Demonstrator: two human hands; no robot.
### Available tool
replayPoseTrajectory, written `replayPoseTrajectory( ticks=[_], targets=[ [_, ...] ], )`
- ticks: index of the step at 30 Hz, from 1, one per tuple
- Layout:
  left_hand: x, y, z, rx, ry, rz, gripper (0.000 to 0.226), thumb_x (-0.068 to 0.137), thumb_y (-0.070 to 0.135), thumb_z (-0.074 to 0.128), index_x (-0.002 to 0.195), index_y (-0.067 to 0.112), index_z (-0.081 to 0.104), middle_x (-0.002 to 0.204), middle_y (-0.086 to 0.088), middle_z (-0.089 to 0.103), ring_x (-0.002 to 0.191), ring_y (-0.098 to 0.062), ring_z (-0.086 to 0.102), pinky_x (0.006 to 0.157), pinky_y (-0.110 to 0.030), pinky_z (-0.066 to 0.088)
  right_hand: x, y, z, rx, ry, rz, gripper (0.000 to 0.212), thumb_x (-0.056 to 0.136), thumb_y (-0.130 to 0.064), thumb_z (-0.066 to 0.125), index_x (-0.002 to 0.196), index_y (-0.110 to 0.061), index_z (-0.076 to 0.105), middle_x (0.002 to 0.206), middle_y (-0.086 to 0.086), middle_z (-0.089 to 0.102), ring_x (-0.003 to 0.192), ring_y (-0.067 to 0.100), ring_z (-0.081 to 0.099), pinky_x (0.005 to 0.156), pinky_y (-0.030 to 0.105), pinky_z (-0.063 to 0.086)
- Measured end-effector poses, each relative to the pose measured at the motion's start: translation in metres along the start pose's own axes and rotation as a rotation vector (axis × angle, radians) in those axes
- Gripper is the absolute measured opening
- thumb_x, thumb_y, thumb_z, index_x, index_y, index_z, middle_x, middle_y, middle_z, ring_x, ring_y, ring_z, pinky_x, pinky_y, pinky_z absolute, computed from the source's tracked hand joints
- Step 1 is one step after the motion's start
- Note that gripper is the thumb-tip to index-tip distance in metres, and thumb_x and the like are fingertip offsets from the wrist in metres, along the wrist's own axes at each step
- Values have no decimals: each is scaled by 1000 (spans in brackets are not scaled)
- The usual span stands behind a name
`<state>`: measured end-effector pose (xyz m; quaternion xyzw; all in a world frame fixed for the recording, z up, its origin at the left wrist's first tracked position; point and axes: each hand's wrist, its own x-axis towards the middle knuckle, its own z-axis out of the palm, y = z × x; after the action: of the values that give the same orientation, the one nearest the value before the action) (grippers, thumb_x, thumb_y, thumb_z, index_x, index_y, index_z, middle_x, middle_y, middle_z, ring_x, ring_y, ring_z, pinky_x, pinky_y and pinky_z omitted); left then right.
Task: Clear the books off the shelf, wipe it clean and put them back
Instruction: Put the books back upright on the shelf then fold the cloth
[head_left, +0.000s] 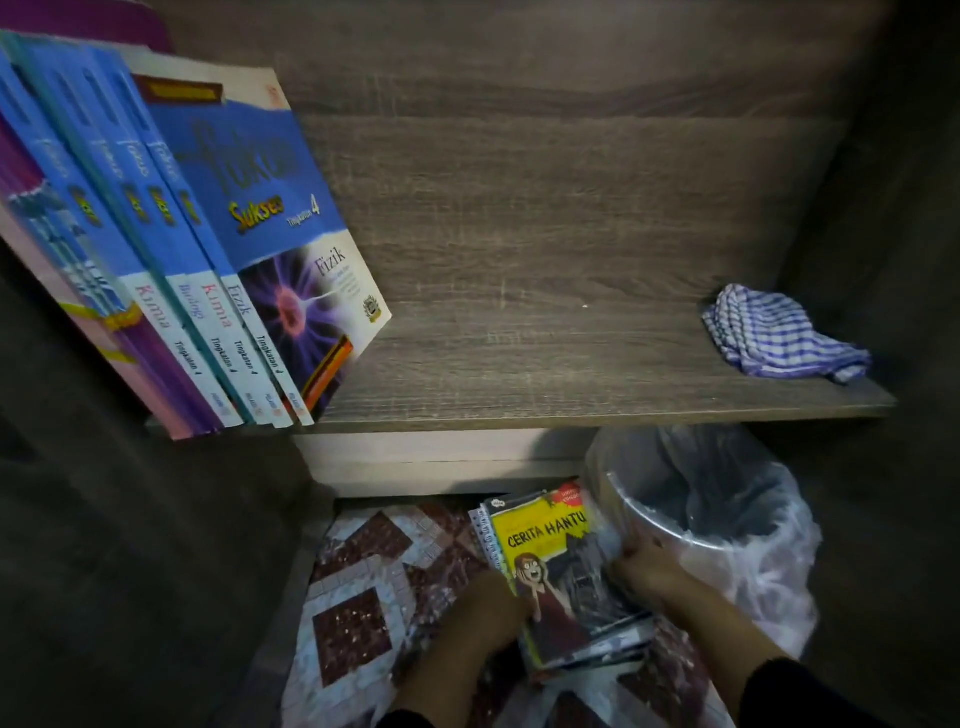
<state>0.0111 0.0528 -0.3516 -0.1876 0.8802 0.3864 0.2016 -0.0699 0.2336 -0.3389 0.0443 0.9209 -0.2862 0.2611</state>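
Note:
A dark wooden shelf holds several blue and purple textbooks leaning to the left at its left end. A blue-and-white checked cloth lies crumpled at the shelf's right end. Down on the tiled floor is a stack of thin books topped by a yellow "Cerita Hantu" cover. My left hand grips the stack's left edge. My right hand grips its right edge.
A bin lined with a clear plastic bag stands on the floor just right of the stack, touching my right hand. A pale lower ledge runs under the shelf. The patterned floor tiles lie bare to the left.

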Motion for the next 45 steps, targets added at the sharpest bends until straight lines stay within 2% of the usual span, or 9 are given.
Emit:
replayPoseTrajectory(
  ticks=[3,5,8,15,20,26,29,38,45],
  targets=[
    [11,0,9,-35,-25,-16,24,88,26,59,69,13,49,72,-3,52,59,-10,45,53,-22,33,10,1,-1,160,64,42,39,82,-13,67,115,6,62,109,21,64,92,28,62,87,35,51],
    [16,1,12,-37,-57,1,37,90,26,58,58,16,42,62,1,44,55,-9,41,52,-23,31,18,3,-4,151,65,61,54,86,-16,63,134,4,47,134,20,49,120,30,50,103,35,40],
    [21,1,16,-109,-61,-19,34,90,24,61,61,22,42,64,4,44,58,-8,44,56,-23,35,29,14,-9,35,66,20,54,90,-17,58,138,2,43,148,19,31,138,28,30,107,27,29],
    [32,-7,33,-349,-1,-49,20,83,18,71,95,9,58,96,-8,61,87,-17,57,64,-21,42,32,36,-1,-179,238,98,48,81,-42,54,120,-14,57,120,10,64,110,29,61,93,35,49],
    [46,-22,50,-562,-17,-98,71,73,19,79,134,4,47,126,-10,59,109,-21,59,78,-26,52,33,34,1,-230,121,50,71,85,-64,40,143,-24,37,148,6,39,134,27,39,109,41,32],
    [41,-17,43,-789,-46,-228,12,80,11,75,83,11,63,75,1,67,74,-15,56,60,-22,39,20,38,9,480,-338,177,37,90,-45,56,90,-9,65,78,5,72,70,19,66,64,22,47],
    [46,-21,45,-891,-128,-253,22,80,13,74,96,1,65,100,-11,66,85,-19,59,61,-25,41,31,45,19,770,-396,178,29,86,-32,64,90,-3,69,82,16,74,63,26,70,66,29,55],
    [51,-15,30,-948,-282,-279,9,89,14,61,92,8,68,84,-8,67,70,-23,62,61,-26,45,55,41,19,845,-516,126,38,60,-26,80,88,-2,71,85,17,73,67,27,70,89,37,50],
    [53,-20,43,-1077,-281,-292,8,88,12,62,90,8,68,87,-7,69,77,-25,63,67,-31,51,57,40,23,810,-526,118,23,75,-23,67,90,-4,68,78,13,74,61,24,70,73,32,55]
  ],
)
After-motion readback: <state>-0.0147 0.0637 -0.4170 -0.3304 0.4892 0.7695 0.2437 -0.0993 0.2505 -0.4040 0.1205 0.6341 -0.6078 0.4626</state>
